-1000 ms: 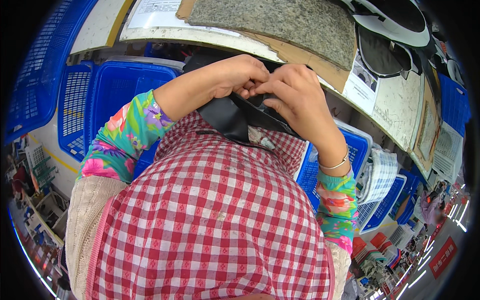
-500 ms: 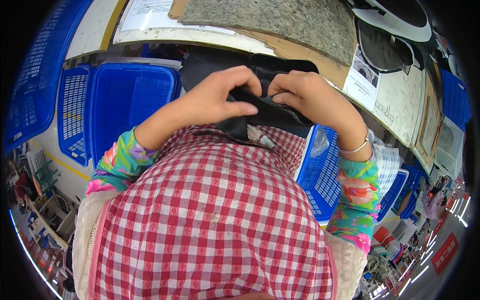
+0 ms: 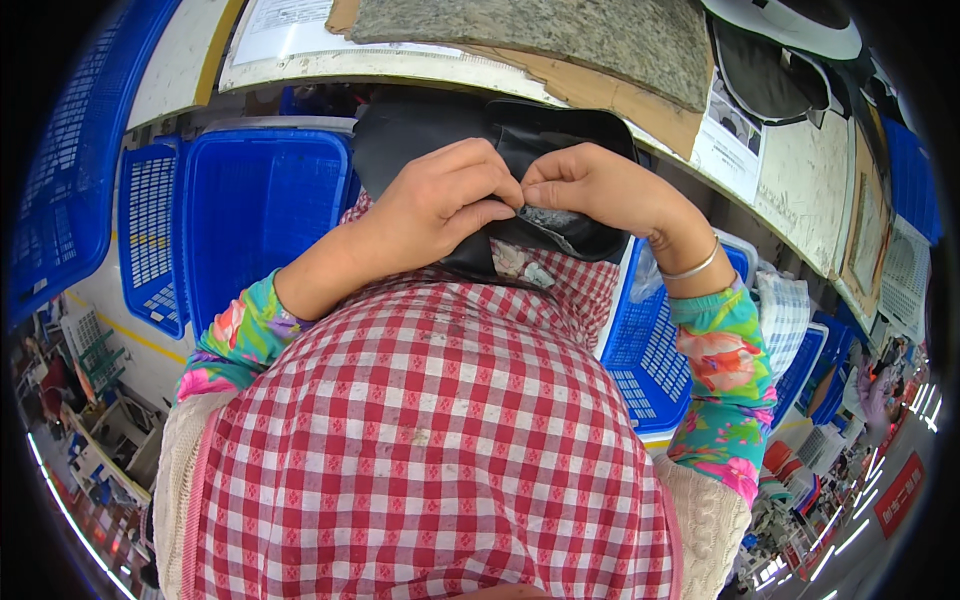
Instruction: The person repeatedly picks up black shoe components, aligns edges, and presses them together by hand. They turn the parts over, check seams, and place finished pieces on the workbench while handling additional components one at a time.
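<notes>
A black leather-like piece (image 3: 400, 135) lies across my lap at the table's edge, its folds partly hidden by my hands. Its exact kind is unclear; an opening on the right shows a grey fuzzy inner side. My left hand (image 3: 450, 200) is closed, thumb and fingers pinching the piece's edge near the middle. Right against it, my right hand (image 3: 590, 188) pinches the same edge, fingertips meeting those of the left. Whether something small sits between the fingertips cannot be made out. A red-and-white checked apron (image 3: 430, 400) lies beneath the piece.
Ahead stands a white worktable (image 3: 800, 200) with a speckled grey slab (image 3: 540, 40) on cardboard. Black-and-white pieces (image 3: 780, 75) rest at its right end. Blue baskets stand on the left (image 3: 265, 190) and right (image 3: 655, 350) of my lap.
My right hand has shifted slightly left, closing the gap between the two hands' fingertips. More of the grey inner side of the black piece now shows.
</notes>
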Demonstrator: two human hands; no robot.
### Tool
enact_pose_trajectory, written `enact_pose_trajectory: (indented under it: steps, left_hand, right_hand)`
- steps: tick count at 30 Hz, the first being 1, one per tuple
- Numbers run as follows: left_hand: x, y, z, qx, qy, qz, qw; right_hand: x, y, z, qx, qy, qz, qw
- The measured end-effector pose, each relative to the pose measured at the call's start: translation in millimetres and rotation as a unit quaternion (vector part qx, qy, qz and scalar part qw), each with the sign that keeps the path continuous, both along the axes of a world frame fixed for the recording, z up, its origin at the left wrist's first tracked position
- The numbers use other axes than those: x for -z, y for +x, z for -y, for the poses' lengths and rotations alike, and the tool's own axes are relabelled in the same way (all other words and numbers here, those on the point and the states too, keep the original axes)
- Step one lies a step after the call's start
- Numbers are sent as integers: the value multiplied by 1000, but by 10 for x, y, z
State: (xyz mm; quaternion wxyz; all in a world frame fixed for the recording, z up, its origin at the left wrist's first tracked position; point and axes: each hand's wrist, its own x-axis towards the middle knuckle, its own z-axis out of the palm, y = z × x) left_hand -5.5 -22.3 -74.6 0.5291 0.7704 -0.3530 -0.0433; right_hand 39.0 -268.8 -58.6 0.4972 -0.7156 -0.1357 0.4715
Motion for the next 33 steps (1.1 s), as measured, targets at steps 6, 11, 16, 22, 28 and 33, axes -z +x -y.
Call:
enact_pose_trajectory:
  steps: [6,11,16,22,28,33]
  left_hand:
    - [-94,77,-25,39,44,-19,998]
    - [-229,102,-10,39,172,50,983]
    - [-225,86,30,25,226,171,959]
    - [-108,18,-75,44,210,196,957]
    - [-15,-71,-180,47,167,169,970]
    - [8,-157,-249,41,123,67,989]
  right_hand:
    - [31,-53,-24,34,8,-26,999]
    - [70,-77,-81,35,-2,15,999]
    - [113,-125,-153,68,-10,63,996]
    - [136,-212,-274,45,-62,141,987]
    - [224,-331,-363,13,-54,228,972]
    - [216,-315,-280,36,-136,254,957]
